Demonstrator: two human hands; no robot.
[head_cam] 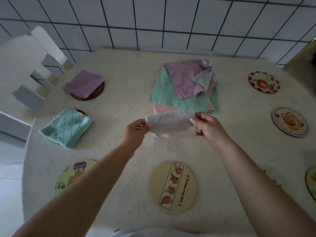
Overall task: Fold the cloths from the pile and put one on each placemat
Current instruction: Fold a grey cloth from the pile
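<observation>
A pale grey cloth (169, 123) hangs folded between my hands just above the table, in front of the pile. My left hand (135, 132) pinches its left end and my right hand (207, 126) pinches its right end. The pile (181, 88) at the table's middle back shows purple, green, pink and grey cloths lying flat. A folded purple cloth (83, 83) covers a round placemat (98, 93) at the back left. A folded green cloth (67, 127) lies on another placemat at the left. Bare round placemats lie near me at centre (172, 187) and left (68, 177).
More bare placemats sit at the right (264, 82), (289, 121) and at the right edge (311, 183). A white chair (30, 72) stands at the table's left side. A tiled wall (153, 23) rises behind the table.
</observation>
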